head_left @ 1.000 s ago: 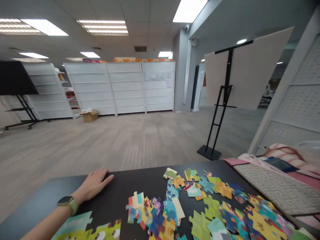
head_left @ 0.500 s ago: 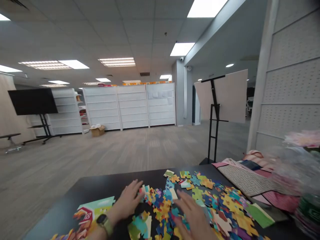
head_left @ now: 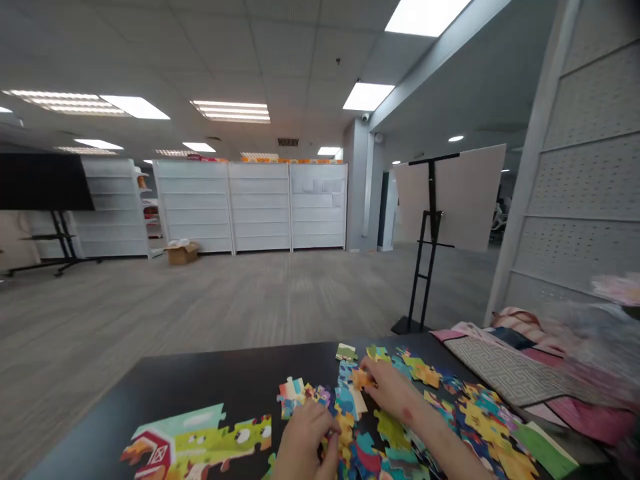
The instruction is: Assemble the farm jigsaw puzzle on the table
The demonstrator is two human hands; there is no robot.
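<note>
My right hand (head_left: 384, 381) reaches over the far part of the puzzle pile, its fingers closed on an orange puzzle piece (head_left: 361, 379). Nearer to me, my left hand (head_left: 309, 437) is closed, fingers curled down among loose puzzle pieces (head_left: 345, 427); its fingertips are partly hidden, and I cannot make out what they hold. A joined puzzle section (head_left: 200, 443) with a red barn, green grass and sheep lies left of that hand. Beyond the left hand lie pieces with purple and cream colours (head_left: 293, 395). More yellow and blue pieces (head_left: 485, 427) spread under and past my right forearm.
The dark table (head_left: 200, 380) ends at a far edge before the carpet. On its right lie a pink and grey patterned cloth (head_left: 500, 367) and clear plastic wrap (head_left: 575, 333). A black stand with a board (head_left: 470, 200) rises behind. White shelves (head_left: 260, 207) line the back.
My right hand has moved forward to the far pieces and closed on an orange one. My left hand has moved right and nearer to me, its fingers curling. The view has turned slightly.
</note>
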